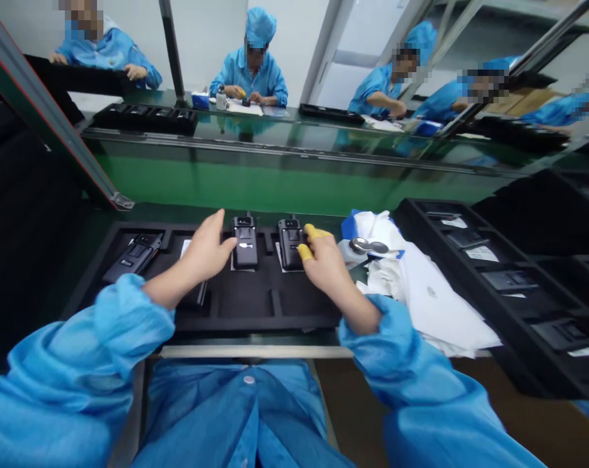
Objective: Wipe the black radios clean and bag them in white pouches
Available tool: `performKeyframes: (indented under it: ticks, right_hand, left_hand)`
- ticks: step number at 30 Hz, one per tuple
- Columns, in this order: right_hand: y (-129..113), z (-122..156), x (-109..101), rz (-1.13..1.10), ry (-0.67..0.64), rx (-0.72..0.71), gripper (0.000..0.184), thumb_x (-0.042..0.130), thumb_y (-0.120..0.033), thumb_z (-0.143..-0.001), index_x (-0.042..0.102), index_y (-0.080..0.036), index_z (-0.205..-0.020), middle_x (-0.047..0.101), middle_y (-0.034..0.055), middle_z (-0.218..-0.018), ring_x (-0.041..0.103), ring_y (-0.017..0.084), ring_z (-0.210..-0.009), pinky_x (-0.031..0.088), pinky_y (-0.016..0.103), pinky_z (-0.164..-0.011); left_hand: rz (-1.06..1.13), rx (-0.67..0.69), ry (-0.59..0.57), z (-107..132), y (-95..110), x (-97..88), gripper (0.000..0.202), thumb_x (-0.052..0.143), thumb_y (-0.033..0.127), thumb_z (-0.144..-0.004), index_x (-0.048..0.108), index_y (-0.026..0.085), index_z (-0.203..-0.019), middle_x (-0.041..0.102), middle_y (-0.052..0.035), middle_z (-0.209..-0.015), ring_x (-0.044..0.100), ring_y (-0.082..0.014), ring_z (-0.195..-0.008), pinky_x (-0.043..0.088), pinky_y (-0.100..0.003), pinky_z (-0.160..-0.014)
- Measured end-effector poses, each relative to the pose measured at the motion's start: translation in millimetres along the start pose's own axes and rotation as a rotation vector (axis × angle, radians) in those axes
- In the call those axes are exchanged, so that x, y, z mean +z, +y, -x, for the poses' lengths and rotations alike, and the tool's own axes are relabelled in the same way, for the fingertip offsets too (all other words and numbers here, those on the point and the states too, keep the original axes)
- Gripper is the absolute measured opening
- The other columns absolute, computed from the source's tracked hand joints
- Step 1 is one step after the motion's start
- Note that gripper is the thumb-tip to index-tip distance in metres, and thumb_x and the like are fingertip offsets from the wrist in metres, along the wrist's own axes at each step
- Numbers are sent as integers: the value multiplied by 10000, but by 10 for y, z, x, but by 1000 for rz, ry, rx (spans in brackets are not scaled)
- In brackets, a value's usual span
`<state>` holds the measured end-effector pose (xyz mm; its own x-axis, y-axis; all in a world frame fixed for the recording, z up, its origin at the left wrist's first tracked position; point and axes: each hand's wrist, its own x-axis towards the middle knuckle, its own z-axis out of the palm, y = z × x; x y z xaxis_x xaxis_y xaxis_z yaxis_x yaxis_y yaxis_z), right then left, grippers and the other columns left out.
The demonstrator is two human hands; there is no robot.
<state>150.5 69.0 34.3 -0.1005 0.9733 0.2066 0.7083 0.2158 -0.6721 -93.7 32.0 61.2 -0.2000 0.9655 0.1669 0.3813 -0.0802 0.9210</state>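
Note:
In the head view, a black foam tray (pixel 240 299) lies in front of me with several black handheld radios in its compartments. My left hand (pixel 207 253) is open, fingers stretched forward, its thumb tip close to the left edge of a radio (pixel 245 250) with a stubby antenna. Beneath that hand another radio is mostly hidden. My right hand (pixel 324 257) wears yellow finger covers; its fingers are apart at the right edge of a second radio (pixel 290 250), seemingly touching it. A third radio (pixel 133 257) lies slanted at the tray's left end.
Right of the tray are a blue box (pixel 349 226) of white wipes, a bottle with a metal lid (pixel 359 246) and white sheets (pixel 435 292). Another black tray (pixel 474 286) holds several radios. Behind a green partition (pixel 255 185), several co-workers in blue sit at a bench.

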Motion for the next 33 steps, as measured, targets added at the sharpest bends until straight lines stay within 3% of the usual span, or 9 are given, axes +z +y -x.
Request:
performKeyframes:
  ticks: [2,4,8,12,17,21,25,29,33]
  right_hand:
    - [-36,112,-89,30,-7,-100,513,492,-291,-817,510,-147,-1308,482,172,-1307,487,276,-1226,431,476,-1039]
    - [-106,238,-148,64,-27,-219,490,516,-339,-828,531,-191,-1295,514,144,-1288,506,265,-1214,459,470,-1020]
    - [-421,453,-42,156,-206,-414,455,487,-377,-871,558,-183,-1277,546,150,-1284,501,274,-1227,438,496,-1036]
    - [-891,535,346,291,-445,-531,493,505,-414,-878,592,-92,-1241,518,217,-1326,448,337,-1271,420,526,-1025]
    - [-1268,533,766,547,-497,-517,711,593,-631,-759,656,-8,-1096,444,319,-1373,265,460,-1366,281,665,-1027]
    - [-1331,545,849,633,-521,-448,857,612,-683,-706,595,24,-1190,321,333,-1454,172,456,-1410,222,660,-1056]
    - [-1343,563,845,639,-539,-382,830,596,-677,-724,605,19,-1177,254,329,-1487,117,460,-1424,183,677,-1062]
    - [-1396,580,859,554,-583,-317,747,651,-551,-747,557,-14,-1258,191,306,-1519,77,446,-1435,183,666,-1075]
    - [-1459,593,901,472,-556,-302,695,652,-481,-771,515,-82,-1324,168,274,-1539,63,429,-1441,207,650,-1074]
  left_hand:
    - [-276,116,-19,140,46,-342,553,632,267,-731,542,159,-1266,425,-133,-1438,370,-301,-1349,308,-459,-1108]
    - [-533,121,16,298,41,-671,565,607,326,-771,510,162,-1303,423,-135,-1430,345,-325,-1360,258,-490,-1130]
    - [-886,-150,116,544,-139,-1094,735,672,435,-739,428,158,-1375,520,-206,-1276,456,-447,-1223,335,-603,-1023]
    - [-1073,-259,63,619,-305,-1185,838,659,503,-746,355,106,-1419,597,-257,-1112,534,-483,-1084,409,-610,-896]
    - [-1113,-224,36,580,-363,-1154,817,672,448,-757,353,88,-1417,646,-246,-1032,567,-449,-1043,423,-565,-886]
    - [-895,-236,157,598,-446,-1218,758,680,319,-747,362,120,-1405,639,-198,-1107,589,-376,-1062,437,-498,-921]
    - [-221,-233,344,694,-514,-1236,770,712,411,-683,401,204,-1356,623,-94,-1082,626,-265,-971,496,-428,-873]
    - [416,-339,260,770,-485,-1122,673,726,426,-647,488,175,-1224,596,-22,-890,624,-162,-732,541,-315,-649]
    - [543,-405,249,786,-456,-1056,607,793,314,-567,557,169,-1107,607,4,-854,585,-113,-667,524,-262,-624]
